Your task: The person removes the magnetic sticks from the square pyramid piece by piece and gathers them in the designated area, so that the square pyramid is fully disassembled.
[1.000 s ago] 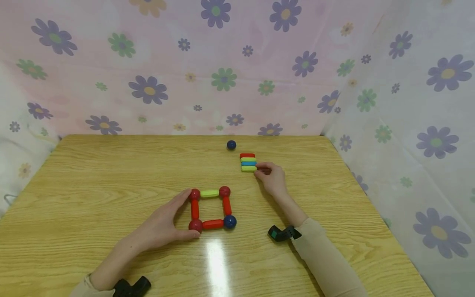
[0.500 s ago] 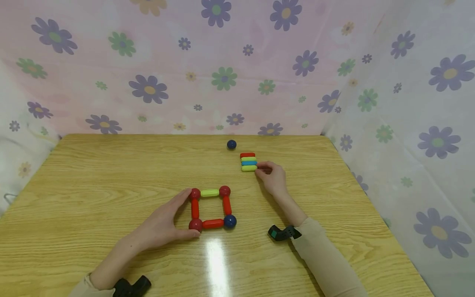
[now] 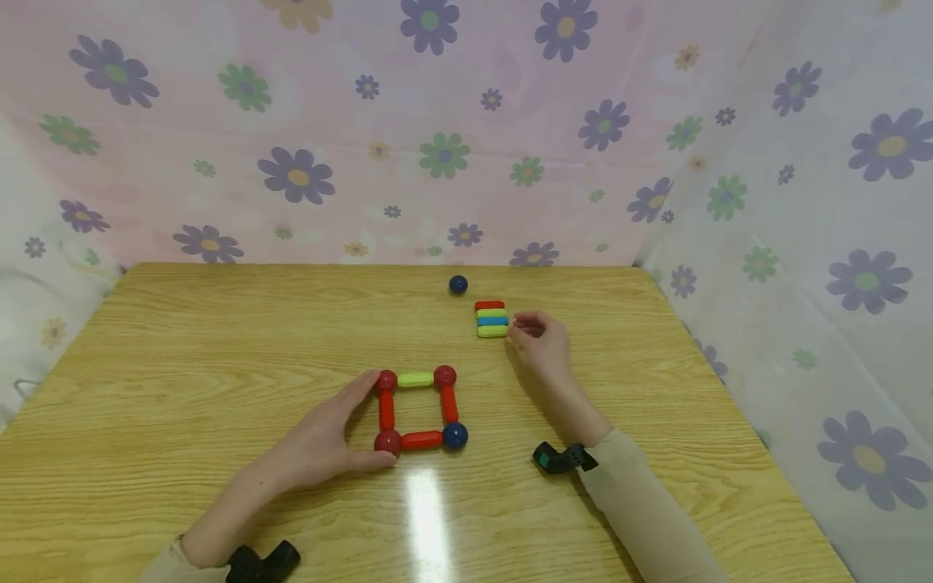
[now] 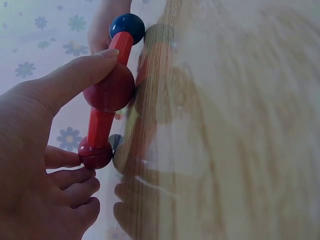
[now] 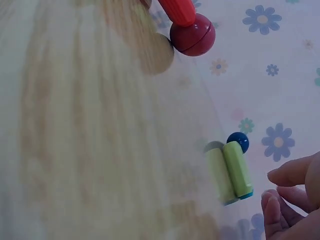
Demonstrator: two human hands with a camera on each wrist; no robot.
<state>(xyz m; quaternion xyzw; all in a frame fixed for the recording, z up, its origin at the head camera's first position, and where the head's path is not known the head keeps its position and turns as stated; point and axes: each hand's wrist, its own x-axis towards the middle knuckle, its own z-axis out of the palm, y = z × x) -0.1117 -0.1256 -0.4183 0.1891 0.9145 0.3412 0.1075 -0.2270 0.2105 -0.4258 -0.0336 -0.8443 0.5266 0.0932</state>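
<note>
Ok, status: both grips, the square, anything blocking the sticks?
Left grip holds the square by two red balls. Right grip empty, just beside the sticks. Square closed, ball at each corner. Nothing seen between right grip and sticks.

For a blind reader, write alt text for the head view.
A person's left hand holds the left side of a ball-and-rod square on a wooden table. The right hand is near four parallel rods, a dark blue ball beyond.
</note>
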